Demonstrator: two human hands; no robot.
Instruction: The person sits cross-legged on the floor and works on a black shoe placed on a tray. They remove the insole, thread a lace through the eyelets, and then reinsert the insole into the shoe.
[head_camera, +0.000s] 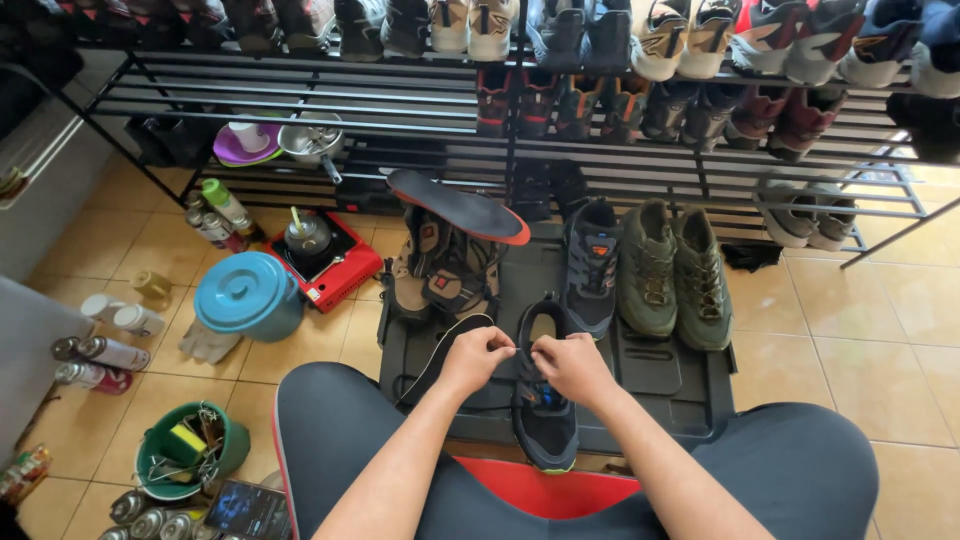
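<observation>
Black shoe (545, 420): left hand (475, 357) and right hand (572, 365) both pinch its laces; two green shoes (675, 270) nearby.

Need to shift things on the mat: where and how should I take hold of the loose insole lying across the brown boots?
Probably best by the near, narrower end of the insole, which juts out past the brown boots at upper left. Come from the left side with fingers above and below the thin edge; it lies flat and tilted, unsupported there. Both hands are on the black shoe.

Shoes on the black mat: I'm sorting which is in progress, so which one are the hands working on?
The black shoe nearest the person, between the knees: left hand and right hand meet over its opening. The brown boots and olive pair stand untouched behind.
</observation>
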